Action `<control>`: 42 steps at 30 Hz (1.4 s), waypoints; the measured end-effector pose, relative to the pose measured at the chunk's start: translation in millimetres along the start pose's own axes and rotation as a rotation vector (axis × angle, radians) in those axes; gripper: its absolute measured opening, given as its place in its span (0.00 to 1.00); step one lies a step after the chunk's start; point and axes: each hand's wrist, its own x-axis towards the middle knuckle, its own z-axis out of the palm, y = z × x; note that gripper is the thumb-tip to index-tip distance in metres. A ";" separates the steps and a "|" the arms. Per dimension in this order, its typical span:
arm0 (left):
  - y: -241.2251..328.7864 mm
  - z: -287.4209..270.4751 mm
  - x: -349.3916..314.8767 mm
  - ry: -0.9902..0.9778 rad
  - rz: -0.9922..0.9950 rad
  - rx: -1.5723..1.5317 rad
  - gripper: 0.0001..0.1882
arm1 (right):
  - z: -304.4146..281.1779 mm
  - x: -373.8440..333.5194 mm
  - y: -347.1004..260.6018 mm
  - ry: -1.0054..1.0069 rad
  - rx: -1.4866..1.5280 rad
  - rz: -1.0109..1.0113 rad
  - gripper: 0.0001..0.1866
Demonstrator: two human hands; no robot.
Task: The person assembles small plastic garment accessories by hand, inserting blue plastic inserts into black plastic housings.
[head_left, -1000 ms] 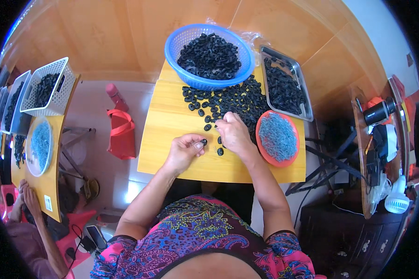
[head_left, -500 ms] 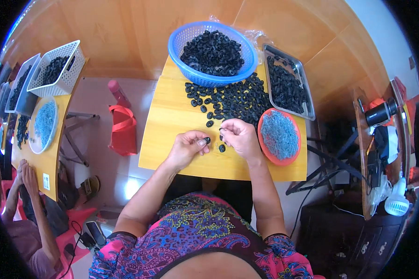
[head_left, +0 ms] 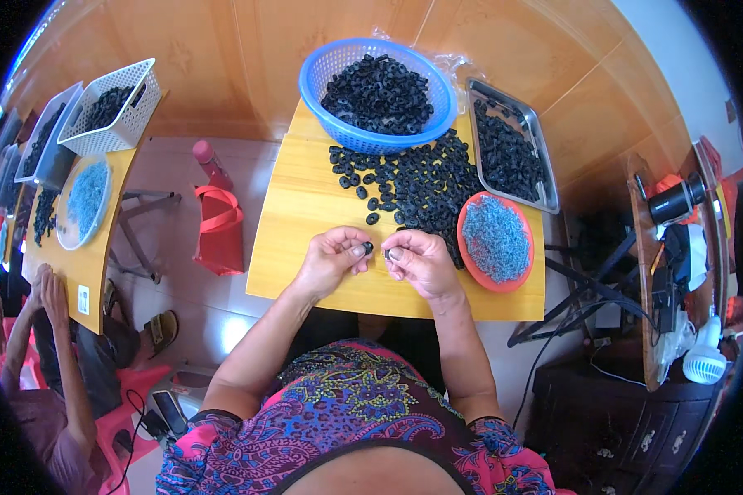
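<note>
My left hand [head_left: 332,262] pinches a small black ring-shaped part [head_left: 367,247] between thumb and fingertips. Just to its right, my right hand [head_left: 423,266] is closed in a pinch too, on a small dark piece [head_left: 387,255] whose kind I cannot make out. A narrow gap separates both sets of fingertips, over the front of the yellow table [head_left: 293,223]. Beyond them, many loose black parts [head_left: 425,181] lie spread out. A red-orange dish [head_left: 531,247] of small bluish pieces [head_left: 497,238] stands right of my right hand.
At the back stands a blue perforated basket [head_left: 312,107] of black parts, beside a metal tray [head_left: 551,186] of more. A red bag [head_left: 220,239] sits on the floor to the left. Another person's hands [head_left: 49,297] rest at a side table [head_left: 87,264] holding a white basket [head_left: 132,124].
My right hand has come nearer to me and slightly left, closer to my left hand. My left hand has barely moved. The side table has shifted slightly right and away.
</note>
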 end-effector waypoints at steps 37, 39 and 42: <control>-0.8 -1.8 0.3 0.066 -0.038 0.202 0.06 | 4.5 17.5 -6.9 0.090 -0.520 0.095 0.04; -2.2 -2.1 -0.5 0.078 -0.033 0.241 0.07 | 3.5 19.4 -3.7 0.067 -0.560 0.072 0.04; -4.1 -1.9 -1.1 0.081 0.001 0.282 0.07 | 5.8 20.1 -2.7 0.098 -0.590 0.089 0.03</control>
